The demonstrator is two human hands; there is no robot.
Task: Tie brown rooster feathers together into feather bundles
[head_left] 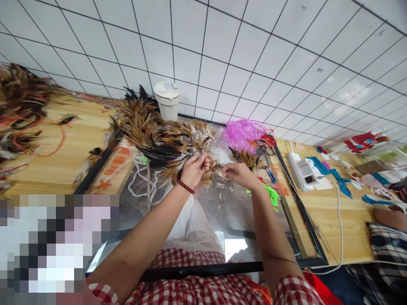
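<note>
My left hand [195, 171], with a dark red bead bracelet [185, 187] at its wrist, is closed in a pinch on a brown feather [203, 146]. Just behind it lies a large heap of brown and black feathers [171, 137]. To the right, my right hand [240, 174] has its fingertips pressed together beside whitish feather fluff; what they pinch is too small to make out. A small bunch of dark brown feathers [246, 159] lies beyond that hand. Bright green strips [271, 195] lie by its wrist, near blue-handled snips [271, 175].
A lidded white bin [167, 101] stands against the tiled wall, left of a pink plastic bag [243, 133]. On the wooden table at right are a white power strip [297, 169] and its cable. More feathers [22, 91] lie at left. A person's plaid sleeve [388, 241] shows far right.
</note>
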